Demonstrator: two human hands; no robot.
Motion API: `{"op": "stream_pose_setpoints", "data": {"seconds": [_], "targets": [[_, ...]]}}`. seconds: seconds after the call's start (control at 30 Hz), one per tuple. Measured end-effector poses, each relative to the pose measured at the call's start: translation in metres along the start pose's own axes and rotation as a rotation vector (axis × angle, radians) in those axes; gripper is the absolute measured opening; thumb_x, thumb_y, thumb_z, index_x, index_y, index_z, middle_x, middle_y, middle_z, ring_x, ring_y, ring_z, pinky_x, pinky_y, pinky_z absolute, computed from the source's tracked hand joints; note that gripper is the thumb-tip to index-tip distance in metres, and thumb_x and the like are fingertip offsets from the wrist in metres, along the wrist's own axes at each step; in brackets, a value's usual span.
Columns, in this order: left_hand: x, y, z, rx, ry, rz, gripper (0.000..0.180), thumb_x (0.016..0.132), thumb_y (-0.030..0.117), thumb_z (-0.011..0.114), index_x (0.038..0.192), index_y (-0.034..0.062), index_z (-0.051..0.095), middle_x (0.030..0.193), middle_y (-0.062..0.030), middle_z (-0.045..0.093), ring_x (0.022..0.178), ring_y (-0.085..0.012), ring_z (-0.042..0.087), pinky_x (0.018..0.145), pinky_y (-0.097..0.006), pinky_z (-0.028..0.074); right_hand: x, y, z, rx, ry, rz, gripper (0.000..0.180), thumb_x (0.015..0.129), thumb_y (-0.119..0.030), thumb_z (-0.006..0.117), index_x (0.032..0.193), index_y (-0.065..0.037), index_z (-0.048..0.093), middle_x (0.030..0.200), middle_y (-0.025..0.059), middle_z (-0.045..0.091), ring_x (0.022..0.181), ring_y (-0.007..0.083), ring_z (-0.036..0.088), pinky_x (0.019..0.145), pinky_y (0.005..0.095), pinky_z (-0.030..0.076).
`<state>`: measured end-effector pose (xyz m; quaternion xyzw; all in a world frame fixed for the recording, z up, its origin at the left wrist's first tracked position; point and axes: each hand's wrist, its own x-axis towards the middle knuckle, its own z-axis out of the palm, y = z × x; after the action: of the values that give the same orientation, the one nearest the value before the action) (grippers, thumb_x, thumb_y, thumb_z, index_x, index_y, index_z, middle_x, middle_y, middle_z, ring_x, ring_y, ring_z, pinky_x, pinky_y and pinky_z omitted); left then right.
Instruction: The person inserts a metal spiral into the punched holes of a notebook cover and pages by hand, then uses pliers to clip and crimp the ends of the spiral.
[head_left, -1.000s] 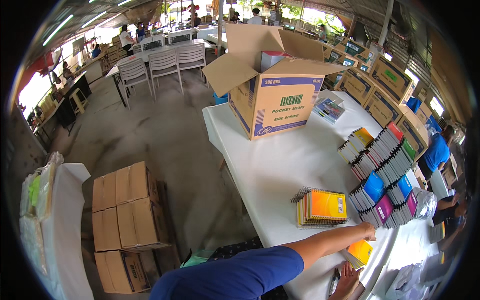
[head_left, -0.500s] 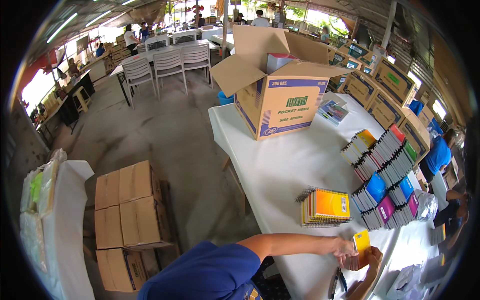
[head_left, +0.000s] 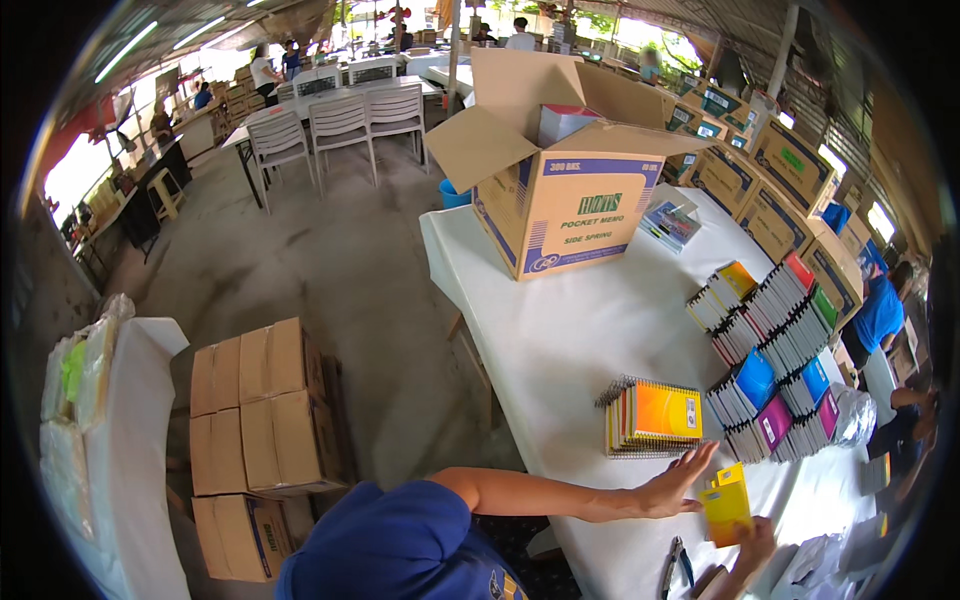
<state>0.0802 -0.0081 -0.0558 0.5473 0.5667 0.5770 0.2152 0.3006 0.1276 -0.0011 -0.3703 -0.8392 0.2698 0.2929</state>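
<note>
My right hand (head_left: 757, 543) is closed on yellow-covered memo notebooks (head_left: 727, 512), gripping them by their lower right side. One yellow cover pokes out above the other. Just left of them, my left hand (head_left: 672, 490) is open, its fingers stretched toward the upper right and holding nothing. Its fingertips are close to the near edge of a stack of spiral notebooks (head_left: 655, 415) with a yellow-orange cover on top. A pair of pliers (head_left: 674, 565) with dark handles lies on the white table below my left hand.
Rows of bundled spiral notebooks (head_left: 770, 345) with coloured covers stand at the right. An open cardboard carton (head_left: 575, 215) sits at the table's far end, beside a small pile of booklets (head_left: 670, 226). Brown cartons (head_left: 265, 410) are stacked on the floor at left. A person in blue (head_left: 878, 315) is at far right.
My left hand has come off the yellow notebooks and opened, moving up toward the stack. The notebooks in my right hand have tilted and slid apart, showing a second yellow cover.
</note>
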Motion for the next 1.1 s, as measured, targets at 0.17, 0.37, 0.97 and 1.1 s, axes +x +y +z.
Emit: {"op": "stream_pose_setpoints", "data": {"seconds": [0.17, 0.37, 0.97, 1.1], "targets": [[-0.049, -0.016, -0.025, -0.312, -0.332, -0.01, 0.098, 0.08, -0.012, 0.061, 0.156, 0.0108, 0.005, 0.156, -0.0154, 0.031, 0.142, -0.0276, 0.035, 0.117, -0.037, 0.027, -0.092, -0.063, 0.076, 0.064, 0.07, -0.242, 0.017, 0.083, -0.014, 0.076, 0.089, 0.001, 0.069, 0.079, 0.0083, 0.066, 0.073, 0.019, 0.061, 0.065, 0.0302, 0.051], [-0.058, -0.018, -0.042, -0.374, -0.568, -0.001, 0.071, 0.083, -0.013, 0.059, 0.148, 0.0101, 0.04, 0.131, -0.0101, 0.062, 0.123, -0.0177, 0.055, 0.106, -0.031, 0.041, -0.111, -0.083, 0.106, 0.771, 0.238, 0.22, 0.02, 0.073, -0.014, 0.073, 0.083, -0.002, 0.061, 0.083, 0.0045, 0.06, 0.08, 0.0149, 0.056, 0.075, 0.0281, 0.044], [-0.042, 0.003, -0.008, 0.849, -0.714, 0.35, 0.077, 0.084, 0.042, 0.066, 0.146, 0.0059, 0.037, 0.137, -0.0147, 0.052, 0.123, -0.0379, 0.052, 0.107, -0.053, 0.035, -0.123, -0.008, 0.139, 0.288, -0.093, 0.109, 0.04, 0.091, -0.021, 0.064, 0.123, 0.001, 0.058, 0.122, 0.0165, 0.059, 0.11, 0.0222, 0.057, 0.088, 0.0372, 0.049], [-0.043, -0.005, -0.012, 0.756, -0.696, 0.447, 0.064, 0.091, 0.04, 0.057, 0.142, 0.0054, 0.042, 0.104, -0.0144, 0.063, 0.083, -0.029, 0.068, 0.069, -0.042, 0.054, -0.11, -0.017, 0.055, -0.306, -0.069, -0.301, 0.032, 0.092, -0.011, 0.059, 0.122, 0.0, 0.061, 0.119, 0.0133, 0.062, 0.108, 0.0246, 0.058, 0.087, 0.0328, 0.049]]}}
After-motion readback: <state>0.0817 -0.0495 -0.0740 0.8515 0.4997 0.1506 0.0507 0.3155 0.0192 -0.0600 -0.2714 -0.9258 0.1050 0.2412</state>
